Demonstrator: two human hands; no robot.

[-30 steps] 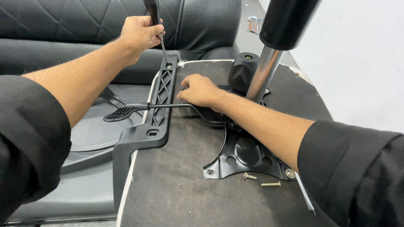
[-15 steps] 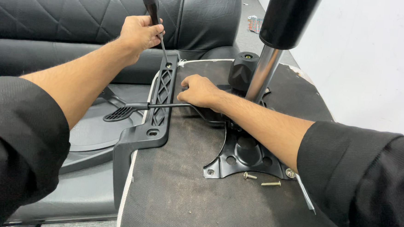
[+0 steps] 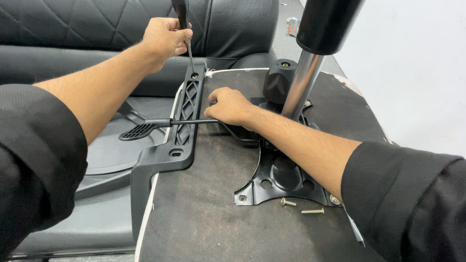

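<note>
Black quilted upholstery of a sofa [image 3: 63,16] fills the upper left of the view. In front of it lies a black plastic armrest bracket [image 3: 183,120], laid lengthwise along the left edge of the upturned chair seat underside [image 3: 196,219], which is covered in dark woven fabric.

Left hand [image 3: 163,37]: closed in a fist around the black handle of a screwdriver [image 3: 180,8]. The tool stands nearly upright, its thin shaft running down to the screw hole at the far end of the armrest bracket. The hand sits above that end, clear of the bracket itself.

A black lever with a ribbed paddle [image 3: 137,131] crosses over the bracket, its rod leading right toward the seat mechanism.

Right hand [image 3: 229,105]: palm down, fingers curled, resting on the seat underside just beside the right edge of the bracket, touching the lever rod. Whether it grips the rod cannot be told.

Right of this hand, a black metal mounting plate [image 3: 273,183] is set on the fabric, with a chrome gas-lift column [image 3: 302,84] rising from it. Two loose screws [image 3: 300,207] lie on the fabric just beside the plate's near edge.
</note>
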